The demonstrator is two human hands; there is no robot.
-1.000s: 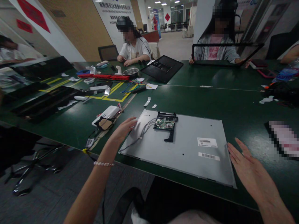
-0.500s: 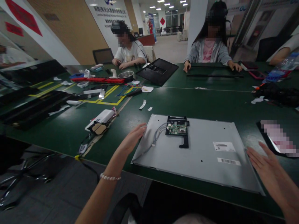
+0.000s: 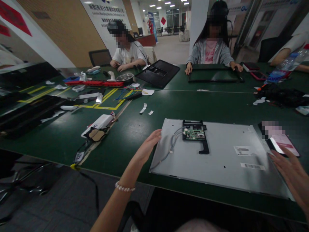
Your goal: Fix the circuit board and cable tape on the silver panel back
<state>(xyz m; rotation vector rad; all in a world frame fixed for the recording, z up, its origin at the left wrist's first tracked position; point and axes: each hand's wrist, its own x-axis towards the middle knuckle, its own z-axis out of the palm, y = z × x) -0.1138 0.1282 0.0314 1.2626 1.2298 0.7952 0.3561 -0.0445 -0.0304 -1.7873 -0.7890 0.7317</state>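
1. two hands flank a grey panel (image 3: 217,174) lying flat on the green desk (image 3: 217,103), near its front edge.
2. left hand (image 3: 147,147): at the panel's left edge; grip apart, fingers straight.
3. right hand (image 3: 288,170): at the right edge; grip likewise unclosed. contact uncertain on both sides.
4. circuit board (image 3: 193,134) sits in a black bracket (image 3: 205,149) on the panel.
5. phone (image 3: 286,142) lies just beyond the right hand.

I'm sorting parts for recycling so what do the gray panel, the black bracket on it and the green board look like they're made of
Gray panel: probably sheet metal, satin finish; flat with a soft sheen and thin edges. Black bracket: likely matte plastic, dark with little shine, though painted metal is possible. Green board: likely fiberglass laminate, green coating dotted with small components.
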